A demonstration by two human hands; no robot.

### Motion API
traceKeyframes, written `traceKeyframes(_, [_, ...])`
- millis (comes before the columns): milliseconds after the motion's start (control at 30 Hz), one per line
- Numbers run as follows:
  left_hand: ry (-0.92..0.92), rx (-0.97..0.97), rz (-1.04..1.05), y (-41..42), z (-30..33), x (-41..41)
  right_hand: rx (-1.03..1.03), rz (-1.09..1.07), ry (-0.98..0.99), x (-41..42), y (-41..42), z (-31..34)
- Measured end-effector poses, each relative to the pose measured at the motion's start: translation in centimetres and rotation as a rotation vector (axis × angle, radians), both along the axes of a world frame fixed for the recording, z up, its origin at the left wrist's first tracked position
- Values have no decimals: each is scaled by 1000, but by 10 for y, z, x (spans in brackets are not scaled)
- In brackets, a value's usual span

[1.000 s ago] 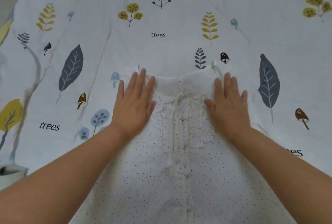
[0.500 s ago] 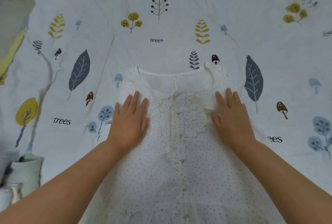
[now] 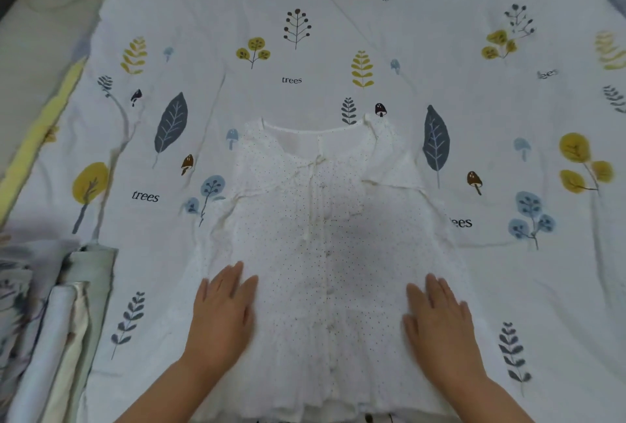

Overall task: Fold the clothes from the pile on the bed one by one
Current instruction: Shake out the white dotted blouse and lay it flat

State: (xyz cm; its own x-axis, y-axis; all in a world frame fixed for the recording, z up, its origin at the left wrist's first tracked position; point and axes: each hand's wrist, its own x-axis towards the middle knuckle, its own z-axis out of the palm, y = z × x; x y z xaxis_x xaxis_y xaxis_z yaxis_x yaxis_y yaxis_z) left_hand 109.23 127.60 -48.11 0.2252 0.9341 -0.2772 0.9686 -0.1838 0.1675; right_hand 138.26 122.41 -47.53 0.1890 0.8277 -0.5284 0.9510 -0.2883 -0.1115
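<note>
**White dotted blouse laid flat, both palms on lower body**

Blouse [image 3: 325, 219]: white, fine dark dots, spread front-up on the printed bed sheet [image 3: 338, 49]. Neckline toward the far side, hem nearest the camera. Thin tie bow [image 3: 316, 161] at the neck opening; button placket [image 3: 327, 270] running down the centre line. Short sleeve on the right side folded partly inward over the chest; sleeve on the left side lying flat, outward.

Left hand [image 3: 223, 314]: palm down on the lower left part of the blouse, fingers [image 3: 233, 278] extended and held close together, pointing away. Nothing gripped; flat contact only.

Right hand [image 3: 440, 317]: palm down on the lower right part of the blouse, fingers [image 3: 437, 290] straight and slightly spread. Nothing gripped; flat contact only.

Hands well apart, one on each side of the placket, both below chest level of the garment.

Sheet: white, printed with leaves, trees, mushrooms and the word "trees". Light creasing visible.

Stack of folded fabrics [image 3: 50, 331] at the left edge of view, beside the blouse but not touching it. Individual items in that stack not identifiable.
</note>
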Motion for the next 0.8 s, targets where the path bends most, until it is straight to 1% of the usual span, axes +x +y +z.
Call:
traceKeyframes(67, [-17,90,114,-12,0,-6,118,-61,20,1,-13,3])
traceKeyframes(100, [-23,109,217,-16,0,-11,209,-146,28,3,-18,4])
traceKeyframes(133, [-31,110,361,-19,0,-15,305,-283,56,5,-23,6])
traceKeyframes(167, [-45,87,526,-21,0,-20,350,-426,76,8,-26,8])
traceKeyframes(200, [-67,36,692,-22,0,-24,349,-522,65,10,-28,9])
traceKeyframes(233, [-97,-20,834,-22,1,-27,310,-556,27,14,-30,8])
traceKeyframes(267, [-121,-59,929,-23,2,-30,251,-578,15,18,-32,7])
traceKeyframes(300, [-131,-80,972,-24,3,-32,187,-609,30,21,-32,5])
traceKeyframes(333, [-138,-77,972,-25,5,-34,137,-644,66,23,-33,6])
traceKeyframes(400, [-141,-7,917,-28,14,-33,117,-686,124,24,-35,8])
traceKeyframes(467, [-133,83,801,-32,25,-29,164,-653,79,21,-37,14])
traceKeyframes(533, [-133,104,686,-37,37,-20,219,-540,32,8,-38,27])
traceKeyframes(600, [-136,79,549,-45,43,-8,254,-374,59,-9,-40,38])
traceKeyframes(667, [-170,2,387,-54,45,7,210,-146,103,-27,-41,46])
traceKeyframes(700, [-204,-70,311,-58,45,15,178,-43,143,-35,-41,48])
traceKeyframes(733, [-255,-170,250,-61,44,22,151,22,213,-41,-42,48])
traceKeyframes(800, [-372,-397,200,-61,41,29,97,53,377,-47,-42,46])
